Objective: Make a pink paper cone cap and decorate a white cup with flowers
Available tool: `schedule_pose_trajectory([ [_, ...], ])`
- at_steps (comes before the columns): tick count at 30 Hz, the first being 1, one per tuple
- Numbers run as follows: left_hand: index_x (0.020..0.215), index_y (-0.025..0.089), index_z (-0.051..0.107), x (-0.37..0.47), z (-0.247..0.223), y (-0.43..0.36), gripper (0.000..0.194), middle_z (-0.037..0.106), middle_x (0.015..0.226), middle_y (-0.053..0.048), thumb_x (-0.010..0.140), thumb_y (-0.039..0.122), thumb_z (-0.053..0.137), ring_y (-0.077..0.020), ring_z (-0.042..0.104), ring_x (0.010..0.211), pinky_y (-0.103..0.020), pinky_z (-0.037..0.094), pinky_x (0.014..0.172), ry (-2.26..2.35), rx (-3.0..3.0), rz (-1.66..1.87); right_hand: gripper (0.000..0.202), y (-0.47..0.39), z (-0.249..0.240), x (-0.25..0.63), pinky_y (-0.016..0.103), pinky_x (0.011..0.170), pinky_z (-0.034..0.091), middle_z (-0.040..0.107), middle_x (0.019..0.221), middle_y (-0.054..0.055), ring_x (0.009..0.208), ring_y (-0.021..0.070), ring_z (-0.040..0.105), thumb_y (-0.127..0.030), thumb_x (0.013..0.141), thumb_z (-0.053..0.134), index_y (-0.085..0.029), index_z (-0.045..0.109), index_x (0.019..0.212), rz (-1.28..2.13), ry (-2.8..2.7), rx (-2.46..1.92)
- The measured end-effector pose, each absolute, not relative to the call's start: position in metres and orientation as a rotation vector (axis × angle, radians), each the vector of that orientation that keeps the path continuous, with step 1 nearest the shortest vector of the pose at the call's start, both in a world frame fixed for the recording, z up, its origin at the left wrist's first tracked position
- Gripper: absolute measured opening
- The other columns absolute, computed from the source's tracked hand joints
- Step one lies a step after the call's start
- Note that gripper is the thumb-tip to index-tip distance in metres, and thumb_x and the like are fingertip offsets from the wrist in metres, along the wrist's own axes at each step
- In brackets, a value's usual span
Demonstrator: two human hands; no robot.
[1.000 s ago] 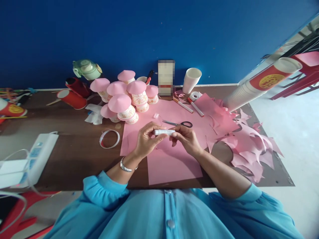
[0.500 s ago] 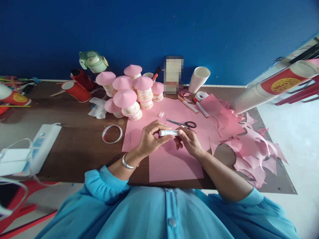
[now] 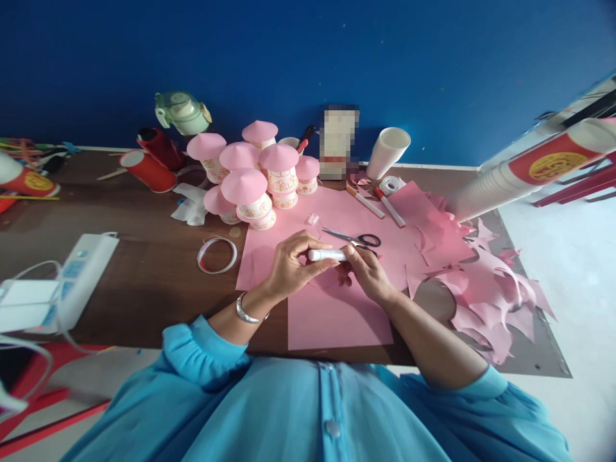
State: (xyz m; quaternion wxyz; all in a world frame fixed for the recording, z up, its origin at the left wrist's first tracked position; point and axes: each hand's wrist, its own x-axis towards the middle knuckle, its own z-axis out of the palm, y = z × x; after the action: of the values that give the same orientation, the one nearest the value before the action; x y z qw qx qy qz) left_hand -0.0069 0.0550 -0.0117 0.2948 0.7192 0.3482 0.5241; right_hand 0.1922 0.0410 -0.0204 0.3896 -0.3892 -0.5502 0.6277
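Level above the pink paper (image 3: 339, 321), a slim white glue stick (image 3: 325, 255) is held between both hands. The thumb and fingers of my left hand (image 3: 296, 260) are closed around its left part. My right hand (image 3: 368, 273) pinches the other end, and its lower fingers curl beneath. Just behind the hands lie scissors (image 3: 359, 239) with dark handles, and a small clear piece (image 3: 312, 219) is near their tips. To the left behind my left hand stand several paper-cup houses (image 3: 254, 208) with pink cone roofs.
Pink paper scraps (image 3: 486, 301) heap up at the right, below a leaning stack of paper cups (image 3: 495, 192). Two markers (image 3: 366, 202) and a white tape roll (image 3: 392, 186) lie at the back. A power strip (image 3: 89, 276) and a coiled strip (image 3: 216, 255) are at left.
Both hands keep hold of the glue stick in nearly the same place. The view has shifted slightly; no object on the table has visibly moved.
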Motion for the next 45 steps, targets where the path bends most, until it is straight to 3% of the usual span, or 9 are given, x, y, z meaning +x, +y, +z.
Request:
schedule_pose_trajectory([
  [3, 0.094, 0.020, 0.076, -0.007, -0.011, 0.055, 0.018, 0.068, 0.075, 0.000, 0.085, 0.034, 0.083, -0.0125, 0.060, 0.066, -0.027, 0.049, 0.061, 0.949, 1.911, 1.401, 0.056, 0.042, -0.020, 0.193, 0.026, 0.053, 0.048, 0.058, 0.064, 0.000, 0.055, 0.0125, 0.056, -0.070, 0.098, 0.051, -0.020, 0.058, 0.075, 1.554, -1.456, -0.991],
  [9, 0.092, 0.020, 0.076, -0.006, -0.009, 0.054, 0.020, 0.066, 0.073, 0.001, 0.086, 0.038, 0.082, -0.0119, 0.058, 0.064, -0.027, 0.048, 0.059, 0.927, 1.933, 1.387, 0.063, 0.041, -0.022, 0.193, 0.026, 0.047, 0.046, 0.043, 0.052, -0.006, 0.042, 0.0092, 0.044, -0.073, 0.099, 0.045, -0.020, 0.055, 0.067, 1.682, -1.394, -1.054],
  [17, 0.095, 0.020, 0.076, -0.008, -0.016, 0.055, 0.018, 0.068, 0.075, 0.001, 0.084, 0.032, 0.084, -0.0115, 0.060, 0.067, -0.026, 0.048, 0.062, 0.953, 1.907, 1.397, 0.046, 0.045, -0.022, 0.195, 0.027, 0.058, 0.049, 0.063, 0.067, -0.002, 0.057, 0.0122, 0.057, -0.064, 0.090, 0.071, -0.018, 0.063, 0.094, 1.551, -1.373, -0.922],
  [29, 0.091, 0.021, 0.075, -0.007, -0.013, 0.054, 0.021, 0.067, 0.074, 0.000, 0.084, 0.039, 0.083, -0.0119, 0.058, 0.065, -0.026, 0.047, 0.059, 0.960, 1.912, 1.359, 0.046, 0.043, -0.032, 0.193, 0.027, 0.051, 0.050, 0.057, 0.056, -0.004, 0.046, 0.0107, 0.052, -0.062, 0.095, 0.065, -0.019, 0.061, 0.079, 1.783, -1.212, -0.870],
  [32, 0.092, 0.020, 0.075, -0.006, -0.012, 0.055, 0.020, 0.069, 0.076, -0.001, 0.086, 0.038, 0.082, -0.0123, 0.060, 0.067, -0.026, 0.049, 0.061, 0.960, 1.909, 1.344, 0.042, 0.044, -0.031, 0.190, 0.027, 0.056, 0.054, 0.065, 0.066, -0.002, 0.053, 0.0120, 0.061, -0.059, 0.089, 0.074, -0.018, 0.067, 0.088, 1.775, -1.127, -0.823],
  [35, 0.107, 0.020, 0.074, -0.007, -0.012, 0.059, 0.032, 0.073, 0.094, -0.005, 0.085, 0.041, 0.083, -0.0132, 0.066, 0.075, -0.025, 0.053, 0.062, 0.924, 1.875, 1.267, 0.045, 0.047, -0.023, 0.190, 0.028, 0.059, 0.058, 0.067, 0.077, -0.002, 0.058, 0.0116, 0.061, -0.053, 0.075, 0.089, -0.020, 0.070, 0.099, 1.708, -1.046, -0.855],
  [38, 0.135, 0.022, 0.063, -0.014, -0.011, 0.060, 0.057, 0.070, 0.117, -0.011, 0.085, 0.042, 0.082, -0.0120, 0.070, 0.077, -0.023, 0.057, 0.062, 0.922, 1.894, 1.199, 0.039, 0.052, -0.011, 0.200, 0.027, 0.059, 0.058, 0.063, 0.080, -0.003, 0.058, 0.0094, 0.054, -0.049, 0.073, 0.090, -0.023, 0.069, 0.094, 1.479, -0.973, -0.931],
  [41, 0.127, 0.022, 0.068, -0.026, -0.011, 0.053, 0.033, 0.072, 0.106, -0.008, 0.095, 0.030, 0.072, -0.0117, 0.070, 0.076, -0.022, 0.058, 0.062, 1.034, 2.156, 1.192, 0.034, 0.055, -0.001, 0.215, 0.029, 0.065, 0.059, 0.063, 0.087, -0.001, 0.066, 0.0119, 0.058, -0.053, 0.081, 0.083, -0.025, 0.065, 0.089, 1.214, -1.031, -0.999],
  [45, 0.107, 0.023, 0.075, -0.042, -0.015, 0.035, 0.015, 0.077, 0.102, -0.007, 0.095, 0.019, 0.068, -0.0207, 0.073, 0.093, -0.034, 0.062, 0.079, 1.044, 2.606, 0.941, 0.026, 0.050, 0.003, 0.220, 0.029, 0.071, 0.057, 0.070, 0.095, 0.002, 0.081, 0.0163, 0.067, -0.047, 0.087, 0.079, -0.025, 0.067, 0.096, 1.015, -1.261, -1.116],
])
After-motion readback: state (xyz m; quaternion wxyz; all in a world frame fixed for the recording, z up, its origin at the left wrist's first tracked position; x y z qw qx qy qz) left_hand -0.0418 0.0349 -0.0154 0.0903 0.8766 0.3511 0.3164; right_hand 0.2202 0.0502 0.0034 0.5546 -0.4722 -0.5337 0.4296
